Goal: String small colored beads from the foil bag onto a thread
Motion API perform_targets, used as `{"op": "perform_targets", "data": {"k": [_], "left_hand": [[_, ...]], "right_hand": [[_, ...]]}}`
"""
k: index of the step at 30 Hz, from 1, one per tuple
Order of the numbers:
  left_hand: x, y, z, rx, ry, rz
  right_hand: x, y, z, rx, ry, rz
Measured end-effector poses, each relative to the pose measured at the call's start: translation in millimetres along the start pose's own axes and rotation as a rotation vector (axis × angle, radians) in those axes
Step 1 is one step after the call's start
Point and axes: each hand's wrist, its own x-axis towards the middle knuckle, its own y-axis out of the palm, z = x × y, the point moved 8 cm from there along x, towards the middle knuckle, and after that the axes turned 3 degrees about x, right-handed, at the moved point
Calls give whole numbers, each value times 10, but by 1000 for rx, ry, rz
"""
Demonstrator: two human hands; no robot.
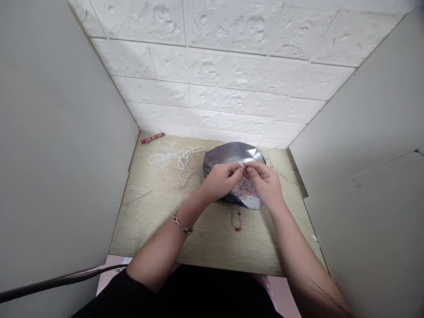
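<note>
My left hand (223, 180) and my right hand (267, 182) meet fingertip to fingertip over an opened silver and dark bag (232, 152). A small red bead (245, 169) shows at my right fingertips, which are pinched together. The fingers of my left hand are closed too, right beside the bead; what they pinch is too small to make out. Loose pink, white and clear beads (244, 190) lie in the bag below my hands. A strand of red and pink beads (238, 229) rests on the table in front of the bag.
White and pearly bead strings (179, 159) lie tangled on the table (198, 243) left of the bag. By the back left corner is a red packet (153, 138). Thin thread (281, 172) trails at the right. Grey panels flank the table, with a white brick-patterned wall (205, 66) behind.
</note>
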Motion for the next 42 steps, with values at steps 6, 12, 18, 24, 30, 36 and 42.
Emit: {"op": "perform_targets", "data": {"k": [6, 12, 18, 24, 30, 36, 42], "left_hand": [[-4, -15, -28, -3, 16, -16], [-7, -8, -28, -19, 7, -15], [-3, -21, 7, -39, -27, -35], [0, -23, 26, -50, -45, -36], [4, -6, 20, -38, -36, -13], [5, -10, 27, -27, -37, -23], [18, 6, 30, -26, -24, 2]], "right_hand": [[-14, 10, 33, -92, -51, 7], [-23, 19, 92, -209, -98, 8], [-27, 34, 105, -238, -113, 20], [-40, 47, 128, -257, -124, 26], [-40, 51, 133, -306, -139, 34], [-46, 65, 154, -348, -176, 45], [-67, 89, 198, -452, -241, 43]]}}
